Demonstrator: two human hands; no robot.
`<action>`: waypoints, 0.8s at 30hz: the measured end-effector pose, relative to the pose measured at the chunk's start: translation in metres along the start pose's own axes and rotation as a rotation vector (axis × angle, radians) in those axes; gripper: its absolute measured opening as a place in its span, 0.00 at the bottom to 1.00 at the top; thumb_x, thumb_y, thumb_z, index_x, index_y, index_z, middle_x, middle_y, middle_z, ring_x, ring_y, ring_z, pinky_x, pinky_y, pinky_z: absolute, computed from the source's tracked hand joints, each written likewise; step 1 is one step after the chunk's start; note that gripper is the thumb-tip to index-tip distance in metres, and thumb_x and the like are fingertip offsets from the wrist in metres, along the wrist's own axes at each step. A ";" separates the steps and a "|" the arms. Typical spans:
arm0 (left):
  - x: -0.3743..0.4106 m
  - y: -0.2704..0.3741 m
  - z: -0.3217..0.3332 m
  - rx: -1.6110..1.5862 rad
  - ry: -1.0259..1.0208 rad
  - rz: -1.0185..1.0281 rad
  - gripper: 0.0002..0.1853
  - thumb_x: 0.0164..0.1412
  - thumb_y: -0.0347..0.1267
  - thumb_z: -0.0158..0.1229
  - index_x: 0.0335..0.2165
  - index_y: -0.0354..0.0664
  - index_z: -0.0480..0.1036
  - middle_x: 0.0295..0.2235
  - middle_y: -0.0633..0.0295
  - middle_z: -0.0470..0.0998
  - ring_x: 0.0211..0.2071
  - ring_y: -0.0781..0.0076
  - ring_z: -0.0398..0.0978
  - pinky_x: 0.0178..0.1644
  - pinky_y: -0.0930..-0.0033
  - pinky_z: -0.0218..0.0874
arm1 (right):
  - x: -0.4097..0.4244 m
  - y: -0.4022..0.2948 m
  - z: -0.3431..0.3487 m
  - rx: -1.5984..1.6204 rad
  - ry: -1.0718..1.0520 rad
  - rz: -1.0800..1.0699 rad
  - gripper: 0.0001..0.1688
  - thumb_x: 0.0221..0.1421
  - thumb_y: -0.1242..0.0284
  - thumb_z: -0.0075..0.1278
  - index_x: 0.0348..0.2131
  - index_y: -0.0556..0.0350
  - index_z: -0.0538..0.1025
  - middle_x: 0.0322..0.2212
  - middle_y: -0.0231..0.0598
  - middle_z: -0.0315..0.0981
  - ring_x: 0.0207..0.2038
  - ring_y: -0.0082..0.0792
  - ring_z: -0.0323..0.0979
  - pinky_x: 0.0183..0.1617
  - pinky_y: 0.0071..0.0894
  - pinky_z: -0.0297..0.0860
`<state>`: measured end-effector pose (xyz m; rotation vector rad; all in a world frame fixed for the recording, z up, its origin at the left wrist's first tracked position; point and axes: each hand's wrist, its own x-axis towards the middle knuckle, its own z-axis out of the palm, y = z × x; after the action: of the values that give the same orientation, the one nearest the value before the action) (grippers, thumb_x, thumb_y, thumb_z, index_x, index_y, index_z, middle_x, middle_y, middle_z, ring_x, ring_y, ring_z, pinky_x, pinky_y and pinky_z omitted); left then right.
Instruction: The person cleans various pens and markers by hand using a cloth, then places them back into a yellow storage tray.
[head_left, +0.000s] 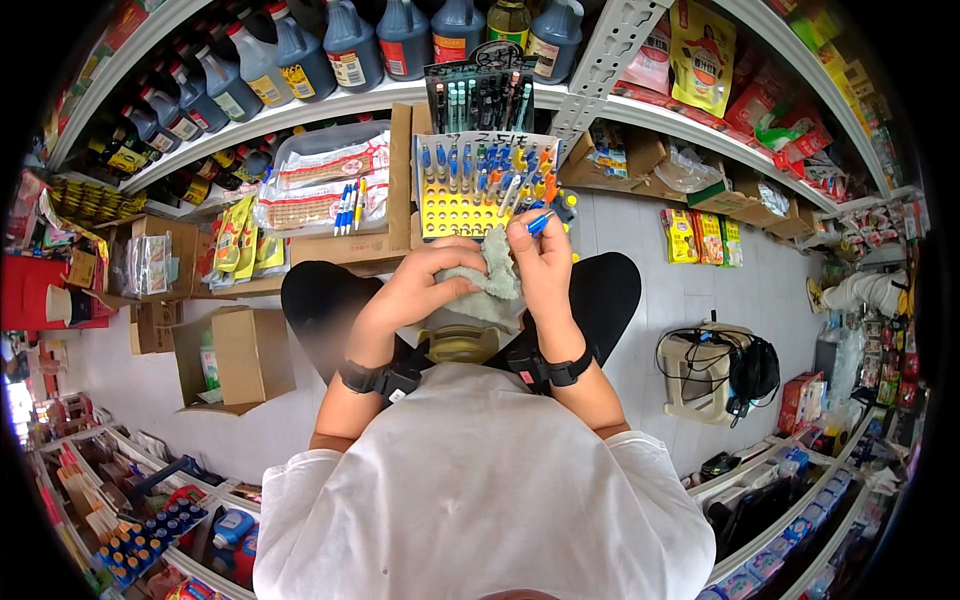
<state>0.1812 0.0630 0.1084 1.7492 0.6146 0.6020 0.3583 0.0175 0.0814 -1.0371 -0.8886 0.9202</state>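
Note:
My left hand (429, 279) is closed around a grey-green cloth (486, 306), bunched over my lap. Blue and pointing up to the right, a pen (540, 222) is pinched between the thumb and fingers of my right hand (546, 259); its lower end is hidden by the hand and cloth. Just beyond both hands stands a pen display box (450, 219) with a yellow perforated front. Its upper rows hold many blue, yellow and orange pens (487, 169), while several lower holes are bare. Several blue and yellow pens (350, 206) lie on packets in a plastic tub to the left.
Behind the display is a dark rack of pens (480, 105), below shelved sauce bottles (349, 45). An open cardboard box (251, 360) sits on the floor at left. To the right are snack packets (701, 238) and a plastic stool (705, 375) carrying a black cable and pouch.

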 end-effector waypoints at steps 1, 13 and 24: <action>-0.001 -0.001 -0.001 -0.001 -0.004 -0.003 0.12 0.46 0.22 0.60 0.34 0.36 0.73 0.38 0.58 0.72 0.42 0.63 0.70 0.47 0.67 0.60 | -0.001 -0.003 0.001 0.008 -0.001 0.022 0.11 0.56 0.69 0.52 0.33 0.55 0.67 0.25 0.26 0.66 0.22 0.14 0.64 0.25 0.13 0.62; -0.016 -0.018 -0.023 -0.013 -0.024 -0.128 0.11 0.48 0.21 0.57 0.34 0.35 0.73 0.41 0.57 0.73 0.42 0.67 0.70 0.46 0.70 0.60 | 0.006 -0.010 -0.012 0.094 0.159 0.023 0.10 0.61 0.66 0.45 0.34 0.54 0.66 0.27 0.33 0.68 0.20 0.18 0.66 0.24 0.16 0.65; -0.013 -0.016 0.000 -0.285 0.105 -0.023 0.17 0.54 0.25 0.58 0.42 0.33 0.67 0.41 0.62 0.69 0.41 0.77 0.66 0.43 0.76 0.59 | 0.009 -0.006 -0.002 0.187 -0.048 0.196 0.13 0.61 0.66 0.45 0.38 0.53 0.60 0.26 0.42 0.73 0.17 0.24 0.70 0.18 0.17 0.65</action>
<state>0.1696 0.0579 0.0918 1.4495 0.5896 0.7313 0.3644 0.0236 0.0876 -0.9544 -0.7329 1.1746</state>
